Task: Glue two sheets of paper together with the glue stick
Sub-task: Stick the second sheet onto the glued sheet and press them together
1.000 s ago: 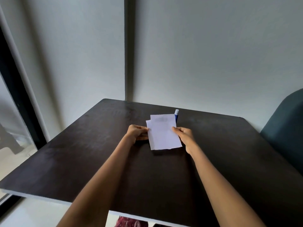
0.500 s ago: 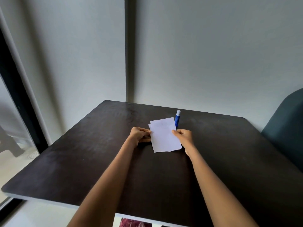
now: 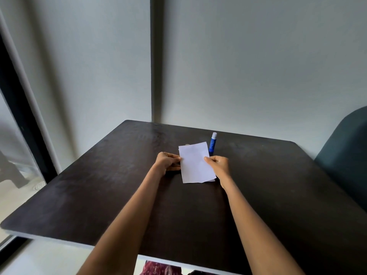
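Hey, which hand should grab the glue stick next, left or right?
Right. The right hand is nearer the upright glue stick, while the left hand holds the paper at its far edge.

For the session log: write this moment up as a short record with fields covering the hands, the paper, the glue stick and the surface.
left hand: pinching the left edge of the paper sheets
right hand: gripping the right edge of the paper sheets
paper sheets: white, stacked almost flush, a corner of the lower one peeking out at bottom right
glue stick: blue with a white cap, upright on the table just beyond the sheets, untouched
table: dark top, against a pale wall
chair: dark, at the table's right side
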`<state>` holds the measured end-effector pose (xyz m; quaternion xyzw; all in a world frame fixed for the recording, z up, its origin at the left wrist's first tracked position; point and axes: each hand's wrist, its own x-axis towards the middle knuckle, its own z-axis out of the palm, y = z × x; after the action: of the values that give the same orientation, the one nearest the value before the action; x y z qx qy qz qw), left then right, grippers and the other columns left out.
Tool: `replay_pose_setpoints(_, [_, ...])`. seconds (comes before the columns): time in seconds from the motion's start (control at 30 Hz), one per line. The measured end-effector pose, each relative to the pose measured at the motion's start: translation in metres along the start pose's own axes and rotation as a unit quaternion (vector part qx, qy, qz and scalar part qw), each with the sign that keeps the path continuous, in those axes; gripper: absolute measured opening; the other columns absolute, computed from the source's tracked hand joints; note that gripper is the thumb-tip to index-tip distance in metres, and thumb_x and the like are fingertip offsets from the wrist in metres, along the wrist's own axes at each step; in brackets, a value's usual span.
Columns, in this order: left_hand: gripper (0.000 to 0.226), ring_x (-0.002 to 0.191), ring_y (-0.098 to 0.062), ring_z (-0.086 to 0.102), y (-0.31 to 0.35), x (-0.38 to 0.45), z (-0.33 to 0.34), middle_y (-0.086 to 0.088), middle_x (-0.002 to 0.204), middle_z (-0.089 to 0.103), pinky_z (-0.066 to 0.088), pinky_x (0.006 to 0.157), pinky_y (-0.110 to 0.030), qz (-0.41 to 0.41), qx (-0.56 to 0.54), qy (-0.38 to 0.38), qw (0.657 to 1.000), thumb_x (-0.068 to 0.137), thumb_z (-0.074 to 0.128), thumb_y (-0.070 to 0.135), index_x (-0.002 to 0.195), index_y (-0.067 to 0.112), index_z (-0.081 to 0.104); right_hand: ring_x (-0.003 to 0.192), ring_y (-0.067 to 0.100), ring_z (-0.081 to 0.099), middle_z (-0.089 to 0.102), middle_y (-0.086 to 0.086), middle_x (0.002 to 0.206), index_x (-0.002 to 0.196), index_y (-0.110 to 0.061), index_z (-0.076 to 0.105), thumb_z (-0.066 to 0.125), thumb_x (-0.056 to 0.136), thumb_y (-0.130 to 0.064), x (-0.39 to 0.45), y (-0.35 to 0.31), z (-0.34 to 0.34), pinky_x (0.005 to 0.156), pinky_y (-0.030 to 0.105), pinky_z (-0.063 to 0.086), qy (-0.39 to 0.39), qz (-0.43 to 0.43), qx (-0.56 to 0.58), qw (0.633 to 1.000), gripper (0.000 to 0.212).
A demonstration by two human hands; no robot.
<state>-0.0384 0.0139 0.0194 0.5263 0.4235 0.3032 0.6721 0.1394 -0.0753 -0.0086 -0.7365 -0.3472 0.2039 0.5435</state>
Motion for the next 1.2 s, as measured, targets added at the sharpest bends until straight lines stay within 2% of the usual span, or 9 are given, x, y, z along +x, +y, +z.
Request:
replay_pose_setpoints(0.17, [0.006, 0.067, -0.022, 0.063, 0.001, -0.001, 0.0, -0.013, 0.078, 0.064, 0.058, 0.048, -0.025, -0.003, 0.002, -0.002, 1.0, 0.088, 0.061, -0.003, 0.082, -0.004, 0.063, 0.084, 0.027, 0.067, 0.072, 0.005, 0.084, 0.079, -0.014, 0.071, 0.071, 0.08, -0.029, 0.0, 0.001, 0.0, 0.078, 0.041, 0.055, 0.002, -0.002, -0.003, 1.0, 0.015])
replay_pose_setpoints(0.53, [0.01, 0.066, -0.021, 0.062, 0.0, -0.004, 0.0, -0.012, 0.077, 0.063, 0.058, 0.047, -0.024, 0.004, -0.001, 0.004, 1.0, 0.087, 0.063, -0.001, 0.077, -0.001, 0.062, 0.082, 0.02, 0.065, 0.071, 0.0, 0.082, 0.076, -0.018, 0.07, 0.072, 0.078, -0.031, 0.001, 0.003, 0.0, 0.077, 0.037, 0.052, -0.006, -0.014, -0.001, 1.0, 0.013])
replay_pose_setpoints(0.7, [0.015, 0.059, -0.018, 0.065, -0.001, -0.002, 0.0, -0.012, 0.077, 0.063, 0.058, 0.047, -0.024, 0.016, -0.017, 0.008, 1.0, 0.09, 0.06, 0.0, 0.075, 0.001, 0.06, 0.095, 0.014, 0.063, 0.066, -0.001, 0.103, 0.103, -0.018, 0.062, 0.073, 0.077, -0.036, -0.003, 0.002, -0.007, 0.085, 0.034, 0.053, 0.0, -0.023, 0.046, 0.999, 0.033])
replay_pose_setpoints(0.8, [0.015, 0.053, -0.015, 0.066, -0.001, -0.002, -0.002, -0.011, 0.076, 0.063, 0.057, 0.046, -0.024, 0.022, -0.03, 0.013, 0.999, 0.089, 0.06, 0.001, 0.074, 0.001, 0.061, 0.099, 0.012, 0.063, 0.068, -0.002, 0.106, 0.111, -0.015, 0.065, 0.07, 0.081, -0.035, -0.004, 0.0, -0.016, 0.09, 0.029, 0.049, -0.056, -0.016, 0.05, 0.997, 0.037])
replay_pose_setpoints(0.87, [0.014, 0.061, -0.02, 0.064, -0.002, -0.003, -0.002, -0.012, 0.077, 0.063, 0.057, 0.046, -0.025, 0.028, -0.038, 0.015, 0.999, 0.089, 0.061, 0.001, 0.074, 0.001, 0.061, 0.094, 0.008, 0.064, 0.071, -0.001, 0.104, 0.106, -0.014, 0.07, 0.07, 0.083, -0.03, -0.005, 0.0, -0.021, 0.084, 0.023, 0.048, -0.084, -0.012, 0.043, 0.995, 0.029])
replay_pose_setpoints(0.93, [0.014, 0.058, -0.018, 0.065, -0.003, -0.004, -0.002, -0.012, 0.076, 0.063, 0.058, 0.047, -0.025, 0.037, -0.039, 0.017, 0.998, 0.089, 0.061, 0.001, 0.075, 0.001, 0.062, 0.088, 0.006, 0.064, 0.072, 0.001, 0.101, 0.102, -0.011, 0.072, 0.069, 0.084, -0.026, -0.005, 0.0, -0.022, 0.076, 0.018, 0.046, -0.091, -0.013, 0.039, 0.995, 0.024])
replay_pose_setpoints(1.0, [0.01, 0.05, -0.012, 0.066, -0.004, -0.003, -0.003, -0.011, 0.077, 0.065, 0.059, 0.049, -0.025, 0.042, -0.037, 0.013, 0.998, 0.089, 0.062, 0.004, 0.08, 0.001, 0.064, 0.088, 0.01, 0.064, 0.072, 0.003, 0.099, 0.1, -0.007, 0.072, 0.068, 0.085, -0.022, -0.006, 0.002, -0.019, 0.077, 0.02, 0.046, -0.077, -0.023, 0.033, 0.996, 0.021])
replay_pose_setpoints(1.1, [0.02, 0.057, -0.014, 0.068, -0.005, -0.003, -0.005, -0.009, 0.081, 0.067, 0.059, 0.052, -0.025, 0.058, -0.044, -0.006, 0.997, 0.09, 0.064, 0.017, 0.099, 0.0, 0.066, 0.091, 0.016, 0.064, 0.072, 0.005, 0.096, 0.096, -0.006, 0.073, 0.068, 0.085, -0.02, -0.006, 0.005, -0.015, 0.083, 0.028, 0.048, -0.059, -0.04, 0.015, 0.997, 0.019])
replay_pose_setpoints(1.2, [0.018, 0.065, -0.02, 0.065, -0.008, 0.0, -0.003, -0.01, 0.084, 0.066, 0.059, 0.055, -0.027, 0.074, -0.045, 0.02, 0.996, 0.088, 0.066, 0.02, 0.093, 0.003, 0.067, 0.091, 0.014, 0.065, 0.073, 0.002, 0.093, 0.091, -0.012, 0.073, 0.068, 0.084, -0.023, -0.007, 0.007, -0.017, 0.081, 0.025, 0.048, -0.075, -0.044, 0.011, 0.996, 0.014])
